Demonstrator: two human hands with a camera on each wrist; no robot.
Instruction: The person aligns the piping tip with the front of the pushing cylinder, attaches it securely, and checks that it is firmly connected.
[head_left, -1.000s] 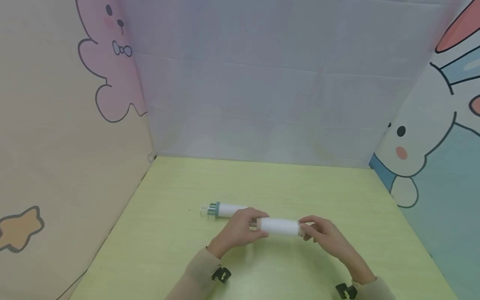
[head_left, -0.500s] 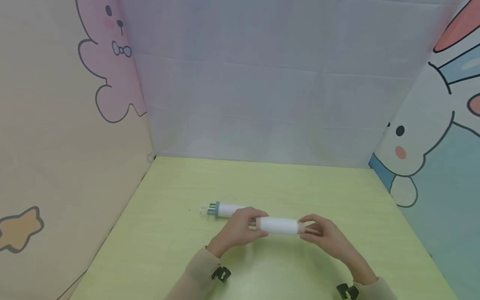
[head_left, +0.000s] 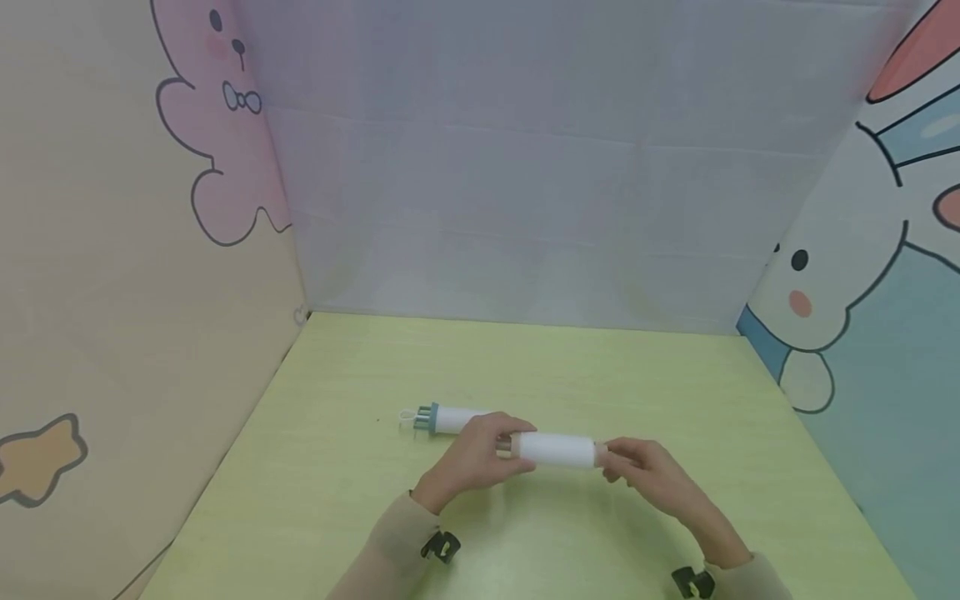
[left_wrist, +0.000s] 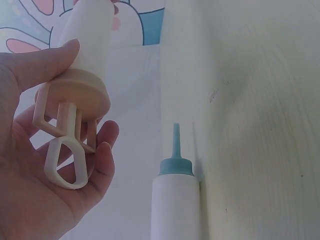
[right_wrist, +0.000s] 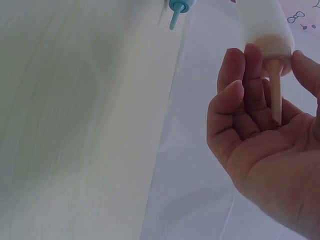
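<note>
A white syringe with peach ends is held sideways above the table, between both hands. My left hand grips it by the peach collar, thumb on the barrel. Below that collar a pale ring handle of the plunger hangs near the curled fingers. At the other end my right hand pinches the peach cap between thumb and fingertips, and the thin nozzle points into the palm. Behind the left hand lies a second white syringe with teal ends, partly hidden by that hand.
The pale yellow-green table runs back to a whitish rear wall. Side walls carry cartoon prints, with a rabbit on the right. Dark camera mounts sit at both wrists.
My right fingers spread round the cap, baring the nozzle half a second ago, and have closed in on it again. My left hand keeps its grip; the teal-ended syringe has not moved.
</note>
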